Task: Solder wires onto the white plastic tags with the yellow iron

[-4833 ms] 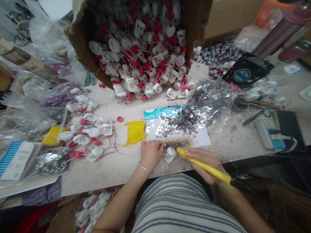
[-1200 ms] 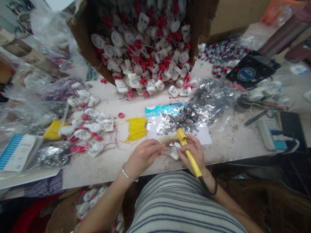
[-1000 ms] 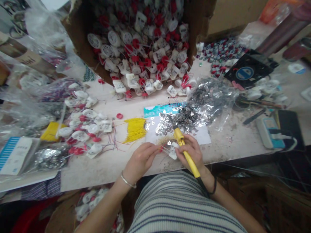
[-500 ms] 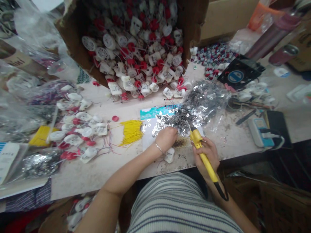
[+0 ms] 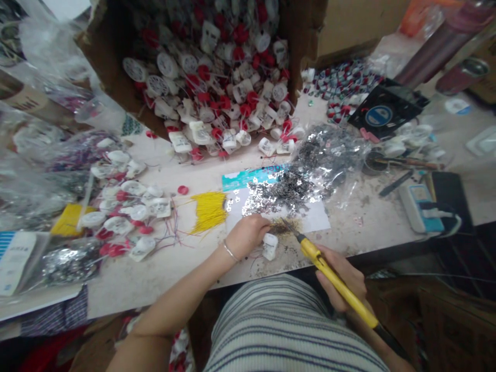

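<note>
My right hand (image 5: 343, 276) is closed around a yellow soldering iron (image 5: 337, 281), whose metal tip points up and left over a brown-stained spot on a white sheet (image 5: 318, 216). To its left my left hand (image 5: 250, 235) is closed in a pinch; what its fingertips hold is too small to name. A white plastic piece (image 5: 270, 246) lies on the table just right of that hand. Small shiny metal parts (image 5: 287, 191) are heaped on the sheet above both hands. Yellow wires (image 5: 209, 211) lie in a bundle left of the sheet.
A cardboard box (image 5: 112, 77) full of white and red parts stands behind. More white and red pieces (image 5: 132, 212) lie at left. A plastic bag (image 5: 341, 160), a black fan (image 5: 377, 116) and a white-and-blue device (image 5: 420, 206) are at right.
My left hand has moved left and down, away from the metal parts. My right hand has drawn the soldering iron down and right, and its tip now lies over the stained spot.
</note>
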Demonstrator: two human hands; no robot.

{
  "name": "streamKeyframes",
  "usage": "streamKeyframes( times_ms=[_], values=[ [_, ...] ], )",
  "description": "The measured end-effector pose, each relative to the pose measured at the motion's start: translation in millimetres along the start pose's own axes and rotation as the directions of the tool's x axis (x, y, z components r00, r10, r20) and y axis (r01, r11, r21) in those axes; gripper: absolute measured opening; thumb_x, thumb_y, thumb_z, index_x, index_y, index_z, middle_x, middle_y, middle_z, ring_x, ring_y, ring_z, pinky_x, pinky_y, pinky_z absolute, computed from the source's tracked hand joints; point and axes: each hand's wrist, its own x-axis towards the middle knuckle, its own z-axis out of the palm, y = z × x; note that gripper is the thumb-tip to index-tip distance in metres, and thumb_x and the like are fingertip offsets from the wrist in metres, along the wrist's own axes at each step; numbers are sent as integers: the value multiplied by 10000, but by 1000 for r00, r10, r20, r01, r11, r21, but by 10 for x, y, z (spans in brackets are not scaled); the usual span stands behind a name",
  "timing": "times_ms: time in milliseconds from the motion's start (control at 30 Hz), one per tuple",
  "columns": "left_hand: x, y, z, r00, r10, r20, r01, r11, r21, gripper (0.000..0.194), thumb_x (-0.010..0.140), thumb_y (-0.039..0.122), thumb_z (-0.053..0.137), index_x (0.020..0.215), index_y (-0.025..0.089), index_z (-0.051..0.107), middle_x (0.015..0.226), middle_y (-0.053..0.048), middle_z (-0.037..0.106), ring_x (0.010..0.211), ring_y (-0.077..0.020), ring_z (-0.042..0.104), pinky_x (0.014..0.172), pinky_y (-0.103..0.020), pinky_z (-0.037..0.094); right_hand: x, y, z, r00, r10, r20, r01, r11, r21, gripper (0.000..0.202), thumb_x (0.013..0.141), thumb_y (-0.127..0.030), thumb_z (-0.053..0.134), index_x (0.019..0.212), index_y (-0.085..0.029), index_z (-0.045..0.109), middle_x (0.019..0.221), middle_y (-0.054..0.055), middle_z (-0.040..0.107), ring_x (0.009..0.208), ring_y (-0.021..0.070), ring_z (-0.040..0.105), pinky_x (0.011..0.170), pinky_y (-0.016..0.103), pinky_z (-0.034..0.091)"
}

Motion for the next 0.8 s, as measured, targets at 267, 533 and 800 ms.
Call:
streamKeyframes(
  times_ms=[267, 533, 800],
  values=[
    [71, 147, -30, 986, -152, -68, 160, 976, 145, 213, 861, 244, 505, 768, 192, 689, 769, -53, 704, 769, -214, 620, 770, -375, 352, -16, -27, -12, 997, 23, 68, -23, 1000, -5, 533, 697, -30, 579, 1201, -201, 555, 1198, 109, 614, 1029, 257, 650, 813, 384, 610],
    [70, 186, -45, 985, -164, -61, 172, 970, 170, 221, 851, 222, 492, 761, 186, 690, 749, -65, 704, 762, -221, 623, 774, -382, 331, 57, -29, -11, 992, -39, 123, 51, 994, -92, 595, 704, -51, 563, 1274, -215, 521, 1185, 110, 632, 1015, 271, 665, 830, 366, 613],
    [75, 196, -61, 983, -182, -30, 184, 975, 122, 219, 843, 207, 485, 749, 177, 681, 766, -60, 715, 741, -214, 643, 792, -384, 348, 99, -62, -15, 995, -48, 85, 57, 993, -108, 569, 707, -63, 559, 1253, -222, 539, 1164, 103, 647, 993, 272, 674, 788, 369, 627]
  ],
)
